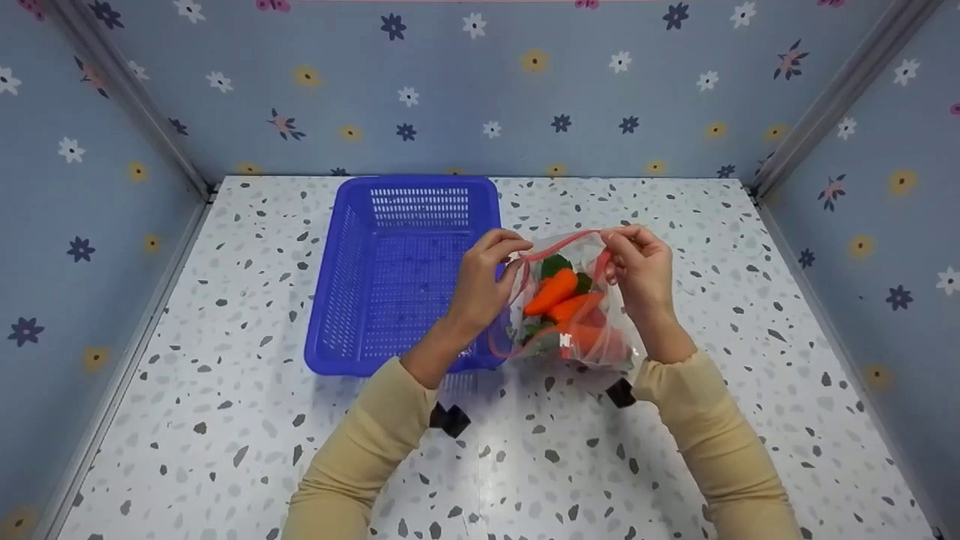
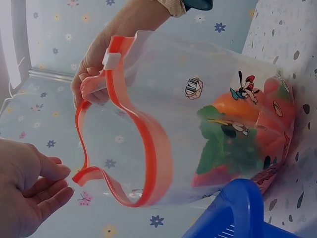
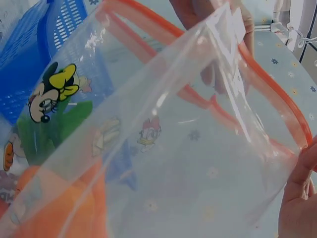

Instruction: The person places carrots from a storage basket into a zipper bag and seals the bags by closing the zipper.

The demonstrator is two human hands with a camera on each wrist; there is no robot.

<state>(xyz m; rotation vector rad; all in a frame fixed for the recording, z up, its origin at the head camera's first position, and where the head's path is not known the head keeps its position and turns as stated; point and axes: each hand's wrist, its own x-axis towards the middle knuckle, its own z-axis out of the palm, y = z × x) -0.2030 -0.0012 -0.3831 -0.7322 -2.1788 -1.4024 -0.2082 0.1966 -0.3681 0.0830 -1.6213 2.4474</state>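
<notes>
A clear zip bag with a red-edged mouth stands at the centre-right, its mouth spread wide. My left hand pinches the mouth's left edge at the fingertips. At the opposite edge, my right hand grips the red strip between thumb and fingers. Inside lie orange carrots and green leafy pieces; overlapping film blurs the lower contents. A white slider sits on the zip strip in the left wrist view. Cartoon figures are printed on the film.
A blue plastic basket with slotted walls stands directly left of the bag, its right rim by my left hand. Under both is a speckled white table. Flowered panels enclose the back and sides.
</notes>
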